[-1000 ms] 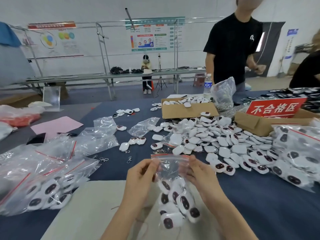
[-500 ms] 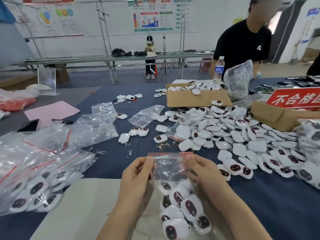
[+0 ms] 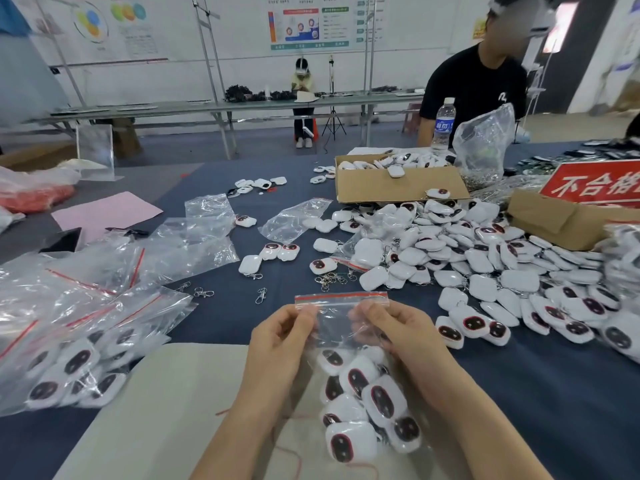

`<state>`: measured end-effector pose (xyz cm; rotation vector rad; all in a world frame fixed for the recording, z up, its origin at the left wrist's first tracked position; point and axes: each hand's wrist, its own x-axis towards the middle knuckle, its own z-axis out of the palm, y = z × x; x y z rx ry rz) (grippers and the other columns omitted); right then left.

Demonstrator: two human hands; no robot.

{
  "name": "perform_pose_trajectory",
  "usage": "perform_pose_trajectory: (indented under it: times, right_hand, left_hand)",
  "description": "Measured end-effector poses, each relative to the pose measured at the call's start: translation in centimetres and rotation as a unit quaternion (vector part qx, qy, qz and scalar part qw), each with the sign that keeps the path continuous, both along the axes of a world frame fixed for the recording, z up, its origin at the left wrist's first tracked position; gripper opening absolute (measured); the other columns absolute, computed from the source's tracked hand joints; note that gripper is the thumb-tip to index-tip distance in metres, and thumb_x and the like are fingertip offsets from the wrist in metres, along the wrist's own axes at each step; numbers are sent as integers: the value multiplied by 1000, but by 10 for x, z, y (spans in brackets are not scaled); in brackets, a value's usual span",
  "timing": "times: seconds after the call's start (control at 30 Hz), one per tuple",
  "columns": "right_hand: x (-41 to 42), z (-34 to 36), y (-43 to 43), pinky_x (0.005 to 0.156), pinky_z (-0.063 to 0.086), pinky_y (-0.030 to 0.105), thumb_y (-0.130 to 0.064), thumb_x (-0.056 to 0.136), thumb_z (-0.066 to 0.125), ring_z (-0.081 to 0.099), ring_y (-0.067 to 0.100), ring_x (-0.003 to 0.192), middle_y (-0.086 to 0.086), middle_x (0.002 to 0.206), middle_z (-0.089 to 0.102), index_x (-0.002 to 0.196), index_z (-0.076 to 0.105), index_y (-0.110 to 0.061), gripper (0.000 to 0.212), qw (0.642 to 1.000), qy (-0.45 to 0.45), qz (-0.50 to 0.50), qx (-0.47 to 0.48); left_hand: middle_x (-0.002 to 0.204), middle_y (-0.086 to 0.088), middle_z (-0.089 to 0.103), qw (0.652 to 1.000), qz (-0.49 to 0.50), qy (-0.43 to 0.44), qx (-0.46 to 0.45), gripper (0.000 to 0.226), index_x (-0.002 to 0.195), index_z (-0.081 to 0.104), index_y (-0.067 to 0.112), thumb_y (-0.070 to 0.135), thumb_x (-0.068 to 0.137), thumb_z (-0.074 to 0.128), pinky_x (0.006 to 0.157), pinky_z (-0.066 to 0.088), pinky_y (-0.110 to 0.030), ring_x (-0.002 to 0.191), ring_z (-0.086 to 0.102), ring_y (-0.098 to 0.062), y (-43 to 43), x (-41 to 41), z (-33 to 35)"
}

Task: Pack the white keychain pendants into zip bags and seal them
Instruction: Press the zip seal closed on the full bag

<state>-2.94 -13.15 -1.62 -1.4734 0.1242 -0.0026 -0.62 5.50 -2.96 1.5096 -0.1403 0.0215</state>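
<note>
Close below the head camera, over the pale beige mat (image 3: 156, 410) on the dark blue tablecloth (image 3: 519, 393), I am holding up a clear plastic zip bag (image 3: 341, 317) with a red strip along its mouth, and the white rounded keychain pendants (image 3: 367, 403) with dark oval faces are hanging bunched in its bottom. My left hand (image 3: 280, 337) is pinching the left end of the mouth and my right hand (image 3: 398, 327) the right end, fingers curled onto the film just under the strip. I am judging that this grip is stretching the mouth flat for pressing the seal; I cannot tell whether it is closed already. To my right the heap of loose white pendants (image 3: 485, 265) is lying within reach for filling, while filled clear bags (image 3: 69, 351) are piling at my left. Farther right, a red sign (image 3: 595, 183) is showing white characters reading 不合格, cut off at the frame edge. The blue label on the clear water bottle (image 3: 444, 124) is too small to read.
</note>
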Motion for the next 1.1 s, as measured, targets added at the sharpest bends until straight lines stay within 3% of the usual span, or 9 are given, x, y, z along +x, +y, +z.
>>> perform_pose_trajectory:
  times: [0.07,0.27,0.6,0.77,0.93,1.1]
  right_hand:
    - [0,0,0,90,56,35,-55,72,72,74,15,86,-2,100,78,89,81,-24,37,1000,4,5,-1]
    - [-1,2,3,78,55,29,-51,72,74,71,15,79,4,93,78,89,81,-19,37,1000,-5,7,14]
    - [-3,2,5,93,55,49,-43,82,75,72,37,93,15,97,77,94,79,-15,32,1000,0,12,26]
    - [-4,5,6,88,57,42,-53,75,75,75,27,92,8,97,78,93,80,-19,39,1000,-4,20,9]
    - [-4,6,7,90,56,46,-53,73,78,74,25,85,8,93,78,90,81,-19,38,1000,-8,16,4]
    - [-5,7,8,94,55,52,-54,75,78,74,34,91,10,94,78,85,79,-16,39,999,-9,30,-15]
  left_hand:
    - [69,7,69,1000,3,-14,25,24,79,73,22,37,95,66,58,46,-11,61,60,-2,1,-3,3]
    - [68,8,66,1000,17,-17,10,20,79,71,20,26,97,65,62,46,-11,63,58,-3,-1,-8,11]
    - [76,1,76,1000,-7,18,1,20,83,79,23,37,92,69,61,52,-16,68,70,-8,-3,-12,17]
    - [83,-1,79,1000,15,24,1,16,88,80,28,37,94,67,62,53,-16,75,75,-15,-7,-14,18]
    - [90,-5,79,999,-29,40,-20,19,94,80,25,40,89,70,65,55,-20,81,76,-19,-8,-16,21]
    - [89,-3,80,999,-38,29,-3,14,91,81,26,34,91,69,65,55,-18,81,76,-18,-9,-16,21]
